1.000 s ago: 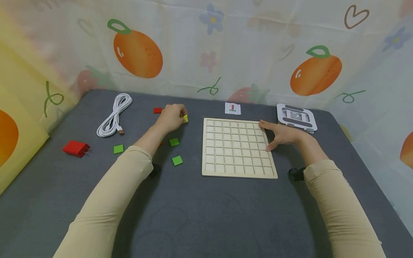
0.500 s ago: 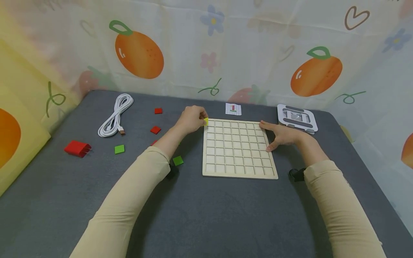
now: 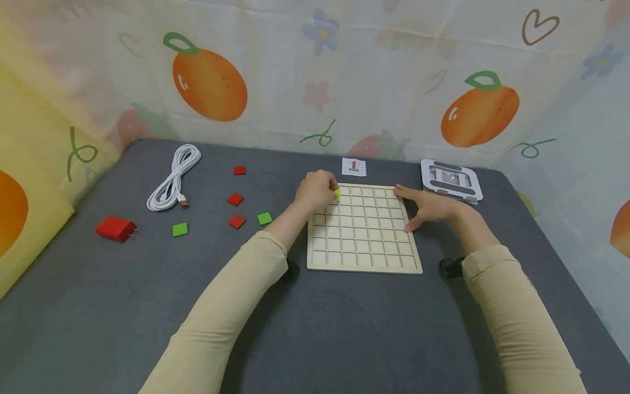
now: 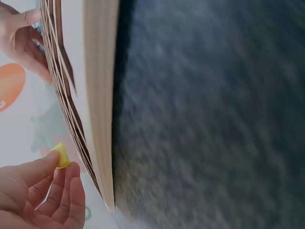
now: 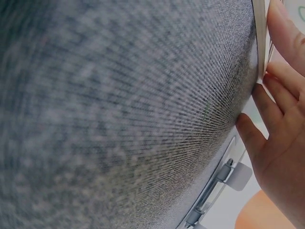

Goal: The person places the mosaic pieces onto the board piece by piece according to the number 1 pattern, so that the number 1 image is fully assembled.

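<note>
My left hand [image 3: 316,191] pinches a small yellow tile [image 4: 62,156] between thumb and fingers, over the upper left part of a pale wooden grid board [image 3: 365,232]. In the left wrist view the tile stands tilted at the fingertips, and the board's thick edge runs alongside. My right hand [image 3: 430,207] rests at the board's right edge, thumb and fingers spread, steadying its upper right corner. In the right wrist view its outer fingers [image 5: 269,109] reach down beside the board onto the table. No tile shows in the board's visible squares.
Left of the board lie red tiles [image 3: 235,200] and green tiles [image 3: 180,229]. Farther left are a red charger plug [image 3: 116,229] and a coiled white cable [image 3: 173,178]. A small printed grid card [image 3: 354,167] lies behind the board; a white-and-grey case [image 3: 451,180] stands back right.
My left hand has carried the yellow tile rightward from the loose tiles to over the board. The right hand has kept its place. One green tile is now behind the left arm.
</note>
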`<state>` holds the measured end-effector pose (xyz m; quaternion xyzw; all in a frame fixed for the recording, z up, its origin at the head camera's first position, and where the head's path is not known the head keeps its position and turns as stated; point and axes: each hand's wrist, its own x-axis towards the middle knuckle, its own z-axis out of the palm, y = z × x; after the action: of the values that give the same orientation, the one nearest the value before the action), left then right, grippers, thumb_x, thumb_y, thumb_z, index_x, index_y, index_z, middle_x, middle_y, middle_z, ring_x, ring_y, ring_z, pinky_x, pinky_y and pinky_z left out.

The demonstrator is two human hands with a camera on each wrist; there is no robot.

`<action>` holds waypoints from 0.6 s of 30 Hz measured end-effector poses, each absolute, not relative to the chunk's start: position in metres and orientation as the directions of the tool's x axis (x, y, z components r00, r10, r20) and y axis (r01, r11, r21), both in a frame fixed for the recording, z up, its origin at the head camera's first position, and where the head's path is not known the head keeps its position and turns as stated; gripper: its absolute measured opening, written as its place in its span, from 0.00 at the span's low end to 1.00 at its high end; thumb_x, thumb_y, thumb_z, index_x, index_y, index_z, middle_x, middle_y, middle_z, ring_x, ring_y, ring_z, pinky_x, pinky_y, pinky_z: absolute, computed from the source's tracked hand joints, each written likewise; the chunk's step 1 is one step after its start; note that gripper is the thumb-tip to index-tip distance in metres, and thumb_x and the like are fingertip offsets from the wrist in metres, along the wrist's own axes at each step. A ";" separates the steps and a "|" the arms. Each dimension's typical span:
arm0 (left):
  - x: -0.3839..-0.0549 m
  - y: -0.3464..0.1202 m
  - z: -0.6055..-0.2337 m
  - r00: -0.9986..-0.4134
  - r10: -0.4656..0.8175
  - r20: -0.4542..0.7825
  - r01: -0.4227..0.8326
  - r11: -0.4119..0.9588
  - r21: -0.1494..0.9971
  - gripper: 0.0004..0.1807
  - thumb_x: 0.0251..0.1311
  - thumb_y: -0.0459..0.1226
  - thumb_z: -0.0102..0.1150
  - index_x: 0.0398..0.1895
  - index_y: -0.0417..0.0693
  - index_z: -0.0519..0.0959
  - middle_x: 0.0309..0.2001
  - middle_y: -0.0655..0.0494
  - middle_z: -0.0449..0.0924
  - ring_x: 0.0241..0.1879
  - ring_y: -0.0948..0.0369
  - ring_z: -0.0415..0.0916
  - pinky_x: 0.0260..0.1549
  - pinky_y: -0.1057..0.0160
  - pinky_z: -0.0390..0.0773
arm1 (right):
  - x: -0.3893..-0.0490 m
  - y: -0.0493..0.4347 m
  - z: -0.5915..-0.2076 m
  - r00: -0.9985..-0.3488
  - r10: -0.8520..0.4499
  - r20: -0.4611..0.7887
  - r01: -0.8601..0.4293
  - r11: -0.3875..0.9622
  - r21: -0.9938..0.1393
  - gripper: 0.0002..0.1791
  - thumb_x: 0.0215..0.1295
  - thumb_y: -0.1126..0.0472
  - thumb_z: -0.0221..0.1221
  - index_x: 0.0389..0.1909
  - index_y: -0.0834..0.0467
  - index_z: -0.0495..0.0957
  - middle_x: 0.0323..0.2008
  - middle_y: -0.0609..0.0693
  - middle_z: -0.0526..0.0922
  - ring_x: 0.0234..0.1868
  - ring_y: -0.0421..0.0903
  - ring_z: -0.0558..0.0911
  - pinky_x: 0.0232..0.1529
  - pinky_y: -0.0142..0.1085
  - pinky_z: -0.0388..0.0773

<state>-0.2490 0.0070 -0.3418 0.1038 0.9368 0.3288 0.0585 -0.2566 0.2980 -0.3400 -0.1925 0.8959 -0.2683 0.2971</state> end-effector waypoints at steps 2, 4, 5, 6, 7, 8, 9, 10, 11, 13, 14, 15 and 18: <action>-0.249 0.011 -0.343 -0.975 0.217 -0.046 0.140 0.764 0.630 0.07 0.62 0.33 0.63 0.43 0.45 0.83 0.43 0.50 0.85 0.40 0.54 0.80 0.40 0.57 0.78 | -0.257 0.298 -0.341 -0.750 -0.505 -0.426 -0.192 0.784 -0.591 0.65 0.48 0.59 0.75 0.78 0.64 0.39 0.80 0.63 0.32 0.79 0.65 0.33 0.75 0.65 0.38; -0.248 0.013 -0.343 -0.978 0.204 -0.047 0.126 0.755 0.644 0.07 0.62 0.33 0.63 0.43 0.45 0.83 0.43 0.50 0.85 0.41 0.54 0.80 0.42 0.56 0.79 | -0.258 0.298 -0.341 -0.750 -0.508 -0.424 -0.198 0.784 -0.589 0.65 0.48 0.59 0.75 0.78 0.64 0.40 0.80 0.63 0.32 0.79 0.65 0.33 0.75 0.65 0.37; -0.248 0.014 -0.344 -0.979 0.197 -0.045 0.121 0.750 0.651 0.07 0.63 0.33 0.62 0.43 0.45 0.83 0.42 0.50 0.85 0.41 0.54 0.80 0.42 0.56 0.79 | -0.258 0.298 -0.341 -0.750 -0.508 -0.423 -0.199 0.783 -0.589 0.65 0.48 0.59 0.75 0.78 0.64 0.40 0.80 0.63 0.33 0.80 0.65 0.33 0.75 0.65 0.37; -0.248 0.015 -0.345 -0.980 0.193 -0.043 0.118 0.744 0.658 0.07 0.63 0.33 0.62 0.43 0.45 0.83 0.42 0.50 0.85 0.41 0.54 0.80 0.43 0.57 0.79 | -0.258 0.298 -0.341 -0.750 -0.510 -0.422 -0.200 0.782 -0.590 0.65 0.47 0.59 0.75 0.78 0.64 0.40 0.80 0.63 0.33 0.80 0.65 0.33 0.75 0.65 0.37; -0.248 0.016 -0.345 -0.981 0.190 -0.040 0.116 0.739 0.664 0.07 0.64 0.33 0.61 0.44 0.45 0.83 0.42 0.51 0.85 0.41 0.54 0.80 0.43 0.57 0.79 | -0.258 0.298 -0.341 -0.750 -0.510 -0.421 -0.199 0.781 -0.592 0.65 0.47 0.59 0.76 0.78 0.64 0.40 0.80 0.63 0.33 0.80 0.65 0.33 0.75 0.64 0.37; -0.248 0.017 -0.347 -0.981 0.189 -0.036 0.117 0.734 0.669 0.07 0.64 0.33 0.60 0.44 0.45 0.83 0.42 0.50 0.85 0.40 0.55 0.80 0.43 0.57 0.79 | -0.258 0.298 -0.340 -0.748 -0.514 -0.420 -0.201 0.778 -0.595 0.66 0.47 0.59 0.76 0.78 0.64 0.39 0.79 0.63 0.33 0.79 0.66 0.33 0.75 0.65 0.37; -0.249 0.018 -0.348 -0.981 0.189 -0.031 0.120 0.730 0.672 0.07 0.64 0.32 0.60 0.44 0.45 0.84 0.42 0.50 0.85 0.40 0.55 0.80 0.42 0.57 0.79 | -0.257 0.298 -0.340 -0.747 -0.515 -0.420 -0.199 0.777 -0.597 0.66 0.47 0.59 0.76 0.78 0.64 0.39 0.79 0.63 0.32 0.79 0.65 0.33 0.75 0.65 0.37; -0.249 0.018 -0.349 -0.981 0.192 -0.028 0.123 0.727 0.675 0.07 0.65 0.32 0.59 0.44 0.45 0.84 0.42 0.50 0.85 0.40 0.55 0.80 0.42 0.58 0.79 | -0.257 0.298 -0.340 -0.746 -0.517 -0.420 -0.200 0.776 -0.599 0.66 0.47 0.59 0.76 0.78 0.65 0.39 0.79 0.64 0.32 0.79 0.66 0.33 0.75 0.65 0.37; -0.250 0.019 -0.350 -0.980 0.198 -0.025 0.130 0.729 0.673 0.07 0.65 0.32 0.59 0.43 0.45 0.84 0.42 0.51 0.85 0.40 0.55 0.80 0.42 0.58 0.79 | -0.257 0.299 -0.340 -0.746 -0.515 -0.421 -0.197 0.775 -0.600 0.66 0.47 0.59 0.76 0.78 0.65 0.39 0.79 0.64 0.32 0.79 0.66 0.32 0.75 0.65 0.37; -0.250 0.020 -0.352 -0.976 0.215 -0.021 0.148 0.736 0.660 0.07 0.65 0.33 0.59 0.43 0.45 0.84 0.41 0.51 0.85 0.39 0.56 0.79 0.41 0.58 0.78 | -0.257 0.299 -0.341 -0.746 -0.515 -0.422 -0.195 0.775 -0.601 0.66 0.47 0.59 0.76 0.78 0.65 0.39 0.79 0.64 0.32 0.79 0.66 0.32 0.75 0.65 0.36; -0.251 0.021 -0.353 -0.975 0.223 -0.019 0.157 0.740 0.654 0.07 0.65 0.33 0.59 0.43 0.45 0.84 0.41 0.51 0.85 0.39 0.55 0.79 0.41 0.58 0.78 | -0.257 0.300 -0.341 -0.746 -0.515 -0.422 -0.195 0.776 -0.600 0.66 0.47 0.60 0.76 0.78 0.65 0.39 0.79 0.64 0.32 0.79 0.66 0.32 0.75 0.65 0.36; -0.251 0.021 -0.353 -0.973 0.231 -0.018 0.164 0.744 0.648 0.07 0.65 0.33 0.59 0.43 0.45 0.84 0.41 0.51 0.85 0.39 0.55 0.79 0.42 0.58 0.78 | -0.257 0.299 -0.341 -0.747 -0.512 -0.424 -0.190 0.776 -0.601 0.66 0.47 0.60 0.76 0.78 0.65 0.39 0.79 0.64 0.31 0.79 0.66 0.32 0.75 0.65 0.36; -0.251 0.022 -0.354 -0.968 0.250 -0.002 0.192 0.751 0.632 0.07 0.65 0.32 0.58 0.43 0.45 0.84 0.41 0.51 0.85 0.39 0.55 0.79 0.44 0.56 0.79 | -0.257 0.299 -0.341 -0.749 -0.509 -0.424 -0.185 0.775 -0.604 0.66 0.47 0.60 0.76 0.78 0.65 0.39 0.79 0.63 0.31 0.79 0.65 0.31 0.75 0.65 0.36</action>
<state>-0.2512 0.0224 -0.3543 0.1183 0.9346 0.3325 0.0434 -0.2569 0.2994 -0.3410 -0.1941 0.8943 -0.2731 0.2966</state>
